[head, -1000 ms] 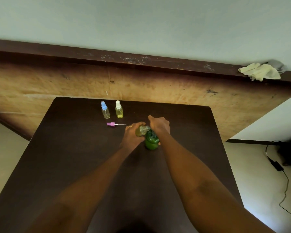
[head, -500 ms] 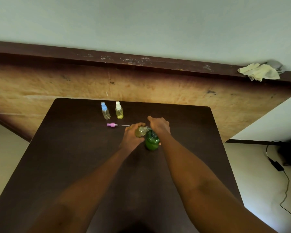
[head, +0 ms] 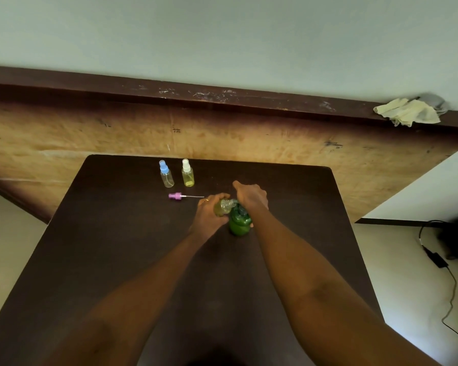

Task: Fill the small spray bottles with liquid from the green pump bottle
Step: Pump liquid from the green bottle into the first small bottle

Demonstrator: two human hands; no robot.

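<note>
— Where is the green plastic pump bottle?
— Upright on the dark brown wooden table, nearer its far edge. Our right hand curls its fingers over the pump head.
— And our left hand?
— Its fingers wrap the small clear uncapped spray bottle, tilted, mouth at the spout.

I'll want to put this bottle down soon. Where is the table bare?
Bare: the table left of the pink sprayer head and blue-capped bottle; the far right corner beyond the right hand. Crowded around the green pump bottle.
</note>
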